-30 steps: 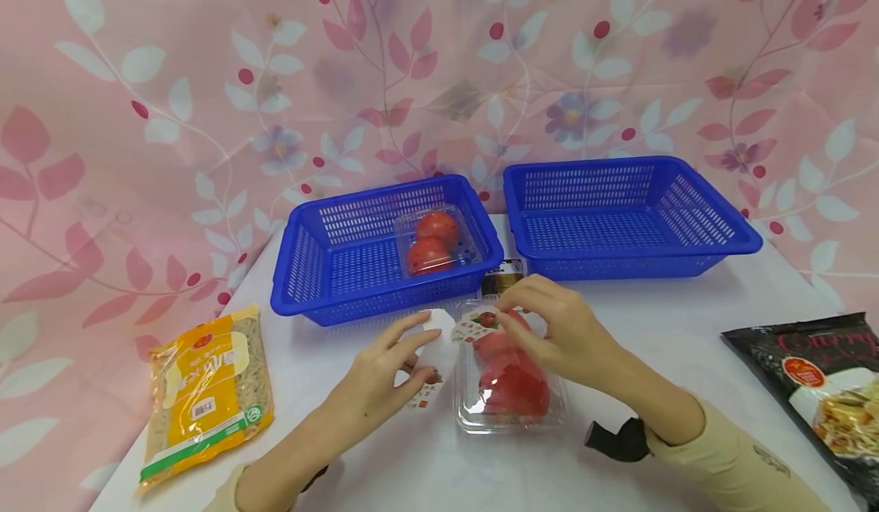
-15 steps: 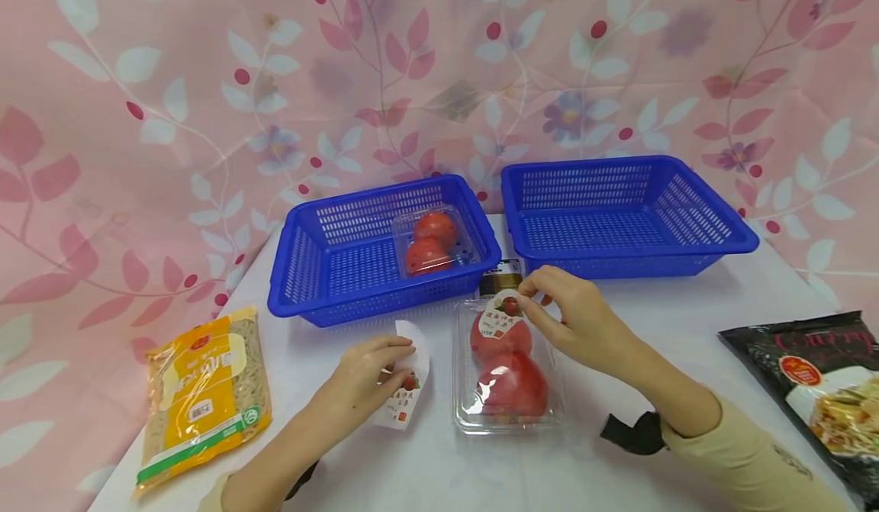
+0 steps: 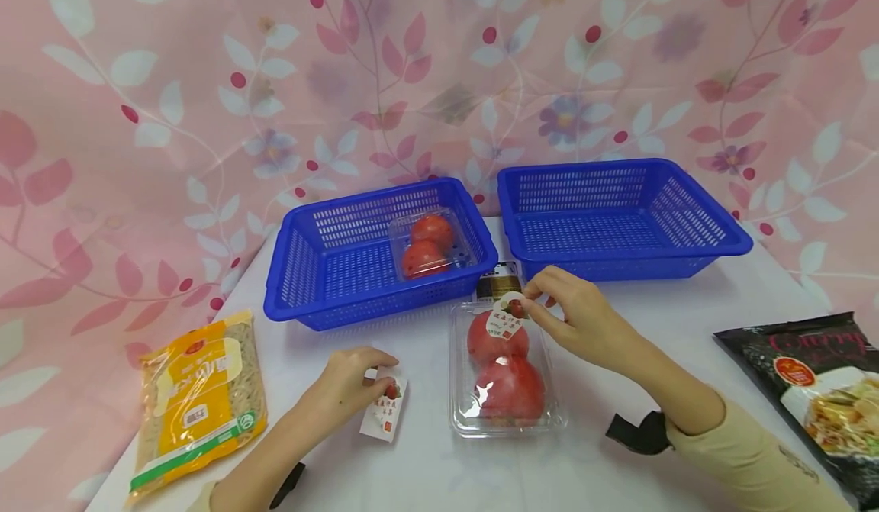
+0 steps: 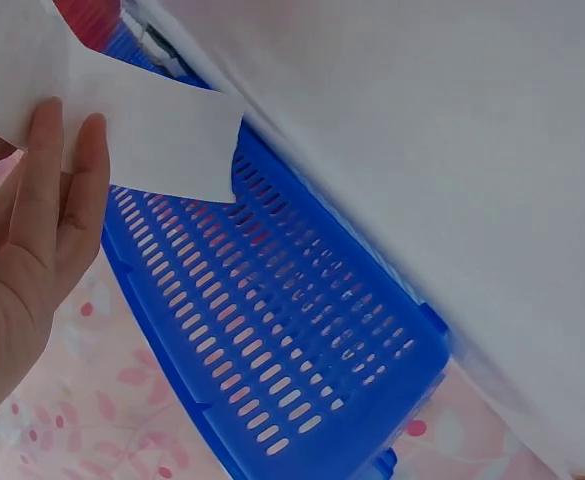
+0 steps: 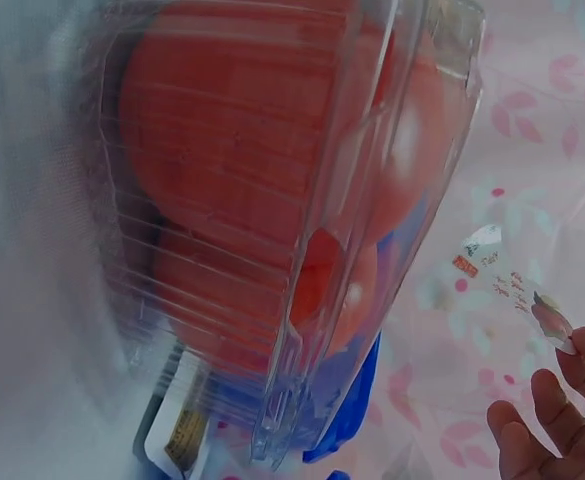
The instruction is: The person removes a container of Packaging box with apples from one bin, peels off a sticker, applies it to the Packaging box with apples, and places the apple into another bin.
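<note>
A clear clamshell box (image 3: 504, 371) with two red tomatoes lies on the white table (image 3: 439, 466). My right hand (image 3: 532, 302) pinches a round printed sticker (image 3: 504, 320) at the box's far end, its free part hanging over the lid. My left hand (image 3: 381, 378) holds a white printed paper strip (image 3: 384, 414) against the table left of the box. In the left wrist view my fingers (image 4: 47, 190) lie along that paper strip (image 4: 142, 130). In the right wrist view the clamshell box (image 5: 272, 200) fills the frame, with the sticker (image 5: 497, 270) above my fingertips (image 5: 552, 400).
Two blue baskets stand at the back: the left basket (image 3: 302, 268) holds another tomato box (image 3: 429, 245), and nothing shows in the right basket (image 3: 687, 233). A yellow noodle packet (image 3: 195, 401) lies far left, a black food packet (image 3: 817, 390) far right. A small dark card (image 3: 499, 281) lies behind the clamshell.
My left hand has drawn the paper strip away from the box, toward me and down onto the table. My right hand has moved off the lid to the box's far end, sticker in its fingers.
</note>
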`<state>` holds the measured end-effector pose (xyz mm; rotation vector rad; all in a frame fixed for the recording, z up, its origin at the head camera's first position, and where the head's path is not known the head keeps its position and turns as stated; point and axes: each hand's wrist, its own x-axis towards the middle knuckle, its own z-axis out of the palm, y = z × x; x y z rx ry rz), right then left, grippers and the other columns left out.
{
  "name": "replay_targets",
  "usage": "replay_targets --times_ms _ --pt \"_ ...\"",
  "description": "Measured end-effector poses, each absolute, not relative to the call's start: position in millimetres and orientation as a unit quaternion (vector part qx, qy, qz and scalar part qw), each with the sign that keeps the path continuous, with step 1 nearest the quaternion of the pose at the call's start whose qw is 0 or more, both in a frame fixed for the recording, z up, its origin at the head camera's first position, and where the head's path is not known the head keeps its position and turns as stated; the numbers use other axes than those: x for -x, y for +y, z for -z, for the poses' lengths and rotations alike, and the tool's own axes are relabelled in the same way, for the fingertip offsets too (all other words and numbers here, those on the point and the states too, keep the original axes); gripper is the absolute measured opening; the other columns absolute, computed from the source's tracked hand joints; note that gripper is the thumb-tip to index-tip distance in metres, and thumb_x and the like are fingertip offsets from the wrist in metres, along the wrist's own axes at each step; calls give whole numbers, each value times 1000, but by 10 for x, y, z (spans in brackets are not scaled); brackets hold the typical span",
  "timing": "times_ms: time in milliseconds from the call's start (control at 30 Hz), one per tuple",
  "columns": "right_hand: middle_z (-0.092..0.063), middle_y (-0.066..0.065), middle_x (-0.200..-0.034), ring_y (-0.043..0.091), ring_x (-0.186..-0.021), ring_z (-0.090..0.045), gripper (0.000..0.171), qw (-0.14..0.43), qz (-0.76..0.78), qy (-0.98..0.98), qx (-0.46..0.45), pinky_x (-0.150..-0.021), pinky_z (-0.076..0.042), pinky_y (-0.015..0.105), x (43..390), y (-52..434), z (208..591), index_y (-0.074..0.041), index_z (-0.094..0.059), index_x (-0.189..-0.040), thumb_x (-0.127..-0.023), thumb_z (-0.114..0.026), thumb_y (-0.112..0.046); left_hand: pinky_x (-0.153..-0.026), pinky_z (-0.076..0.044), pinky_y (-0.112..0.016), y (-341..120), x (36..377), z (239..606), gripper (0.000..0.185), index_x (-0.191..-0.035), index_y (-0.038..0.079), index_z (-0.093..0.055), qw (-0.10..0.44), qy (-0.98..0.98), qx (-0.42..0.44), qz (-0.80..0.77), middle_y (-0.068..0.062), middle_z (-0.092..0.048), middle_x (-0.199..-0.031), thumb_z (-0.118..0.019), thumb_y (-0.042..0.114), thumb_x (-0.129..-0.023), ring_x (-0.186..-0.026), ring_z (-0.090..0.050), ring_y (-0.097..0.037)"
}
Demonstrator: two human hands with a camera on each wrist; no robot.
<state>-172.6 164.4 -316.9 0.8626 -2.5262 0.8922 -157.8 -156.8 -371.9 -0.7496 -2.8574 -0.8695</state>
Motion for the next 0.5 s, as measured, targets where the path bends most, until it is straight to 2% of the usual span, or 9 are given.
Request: replay_targets --times_ms 133,333,500 --pt "-54 -3 -87 15 -82 -55 9 144 -306 -893 -297 -63 -51 25 1732 1661 3174 -11 -61 -89 -84 -64 -5 -59 -52 -18 -1608 1580 3753 21 -93 -1 -69 0 -928 247 281 -11 -67 -90 -73 -2 -72 -81 -65 -22" --pt "-51 -1 -89 19 -84 -55 11 130 -298 -897 -299 -68 -51 29 1757 1676 3190 -10 -60 -90 -83 -64 -3 -60 -52 -23 -1657 1580 3779 25 -94 -1 -69 -19 -935 253 248 -13 -66 -93 -75 0 -69 -79 -62 -23" --pt "-50 0 -91 18 -84 -53 9 113 -293 -898 -307 -67 -51 28 1778 1678 3196 -11 -59 -89 -84 -64 -5 -77 -50 -38 -1686 1555 3766 30 -98 4 -69 -99 -952 218 189 -9 -66 -98 -78 10 -70 -89 -60 -23"
